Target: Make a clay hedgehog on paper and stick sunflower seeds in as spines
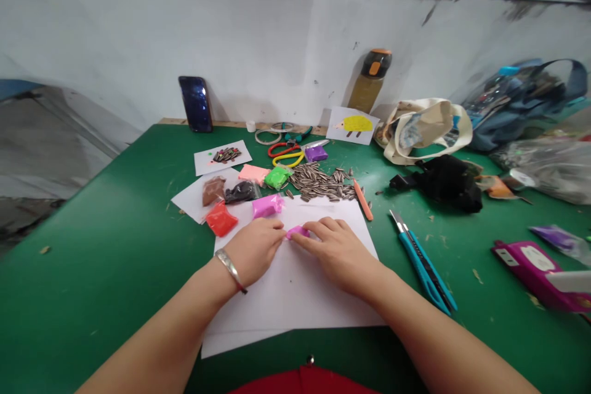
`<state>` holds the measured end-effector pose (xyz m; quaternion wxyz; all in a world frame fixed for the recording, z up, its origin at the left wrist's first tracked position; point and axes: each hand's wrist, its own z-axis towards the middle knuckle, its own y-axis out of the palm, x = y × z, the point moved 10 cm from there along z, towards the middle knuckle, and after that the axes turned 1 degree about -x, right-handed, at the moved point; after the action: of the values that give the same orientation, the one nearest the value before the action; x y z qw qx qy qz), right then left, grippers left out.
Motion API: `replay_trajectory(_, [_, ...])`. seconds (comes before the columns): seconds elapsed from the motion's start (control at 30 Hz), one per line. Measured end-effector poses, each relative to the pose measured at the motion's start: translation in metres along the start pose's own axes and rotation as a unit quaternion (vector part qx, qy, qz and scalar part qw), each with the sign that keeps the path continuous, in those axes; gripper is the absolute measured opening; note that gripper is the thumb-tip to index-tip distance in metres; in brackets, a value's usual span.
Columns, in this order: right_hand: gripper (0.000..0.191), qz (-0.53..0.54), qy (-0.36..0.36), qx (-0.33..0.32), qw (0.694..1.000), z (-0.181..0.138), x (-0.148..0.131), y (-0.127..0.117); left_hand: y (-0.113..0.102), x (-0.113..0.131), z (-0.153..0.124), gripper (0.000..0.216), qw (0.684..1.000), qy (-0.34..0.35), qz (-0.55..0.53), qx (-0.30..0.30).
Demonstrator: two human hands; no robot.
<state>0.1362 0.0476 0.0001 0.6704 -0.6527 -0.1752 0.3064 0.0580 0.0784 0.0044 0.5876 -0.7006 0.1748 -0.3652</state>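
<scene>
A small lump of pink modelling clay (298,232) is between my two hands, over white paper (295,301). My right hand (337,249) pinches it, with thumb and forefinger on its right side. My left hand (258,246), with a silver bangle at the wrist, has its fingers closed together at the clay's left edge; the fingertips are partly hidden. Just beyond lies a bag of pink clay (268,205). Bags of red clay (221,218), brown clay (213,191), black clay (242,191) and green clay (277,177) are close by.
Sunflower seeds (321,181) are heaped behind the paper, beside an orange stick tool (362,200). A teal utility knife (422,261) lies right, its blade showing. Scissors (289,155), a leaning phone (196,104), a bottle (369,81) and a cloth bag (427,132) stand farther back.
</scene>
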Motion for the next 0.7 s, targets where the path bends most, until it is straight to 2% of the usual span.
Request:
replay_trajectory(0.13, [0.044,-0.014,0.004,-0.008,1.0,0.002,-0.001,0.0,-0.001,-0.005,-0.001,0.032,1.0,-0.011,-0.014,0.0])
replay_trajectory(0.2, [0.046,0.001,0.003,-0.005,1.0,0.001,-0.001,0.0,-0.008,-0.012,-0.004,0.03,0.999,-0.032,-0.03,0.021])
replay_trajectory(0.27, [0.052,0.029,0.01,0.009,1.0,0.0,0.002,-0.001,-0.022,-0.022,-0.008,0.028,0.995,-0.06,-0.04,0.068])
replay_trajectory(0.37, [0.06,0.076,0.035,0.044,0.996,-0.001,0.01,-0.004,-0.05,-0.035,-0.017,0.031,0.981,-0.086,-0.023,0.17])
replay_trajectory(0.43, [0.058,0.1,0.048,0.064,0.992,0.0,0.015,-0.004,-0.062,-0.044,-0.021,0.031,0.965,-0.104,0.013,0.239])
replay_trajectory(0.47, [0.055,0.109,0.053,0.074,0.99,0.0,0.017,-0.004,-0.062,-0.047,-0.02,0.032,0.963,-0.102,0.032,0.249])
replay_trajectory(0.6, [0.044,0.136,0.071,0.097,0.983,0.001,0.026,-0.006,-0.029,-0.071,-0.006,0.05,0.973,-0.139,0.074,0.168])
replay_trajectory(0.7, [0.038,0.149,0.082,0.079,0.982,0.007,0.032,-0.009,-0.014,-0.082,-0.001,0.046,0.975,-0.149,0.097,0.136])
